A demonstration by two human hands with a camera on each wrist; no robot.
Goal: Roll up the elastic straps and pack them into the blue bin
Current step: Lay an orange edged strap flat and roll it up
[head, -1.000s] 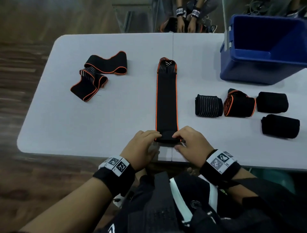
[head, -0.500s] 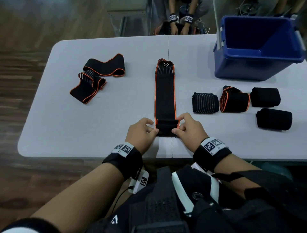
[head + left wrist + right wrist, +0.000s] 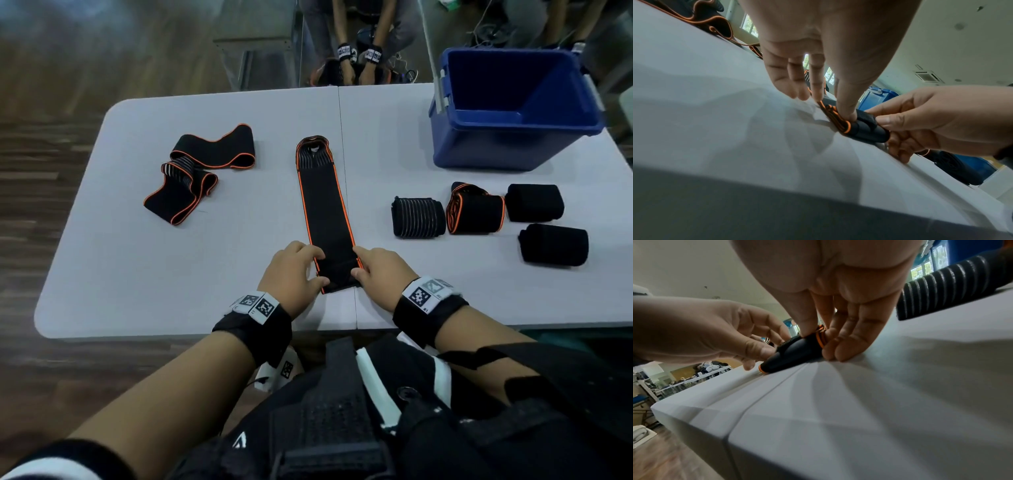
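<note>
A long black strap with orange edges [image 3: 323, 202] lies flat down the middle of the white table [image 3: 137, 274]. Its near end is turned into a small roll [image 3: 861, 129] [image 3: 793, 353]. My left hand [image 3: 297, 274] pinches the roll's left side, thumb on top [image 3: 846, 104]. My right hand [image 3: 380, 274] pinches the right side, thumb [image 3: 807, 321] above and fingers behind. The blue bin [image 3: 513, 109] stands at the far right; what I see of its inside is bare.
An unrolled, crumpled orange-edged strap [image 3: 202, 171] lies at the far left. Several rolled straps sit right of the flat one: a striped roll [image 3: 418, 217], an orange-edged roll [image 3: 476, 214] and two plain black rolls [image 3: 534, 202] [image 3: 553, 245]. Another person's hands [image 3: 356, 65] show beyond the table.
The roll at the strap's near end has advanced a little up the strap, away from the table's front edge, and both hands have moved forward with it.
</note>
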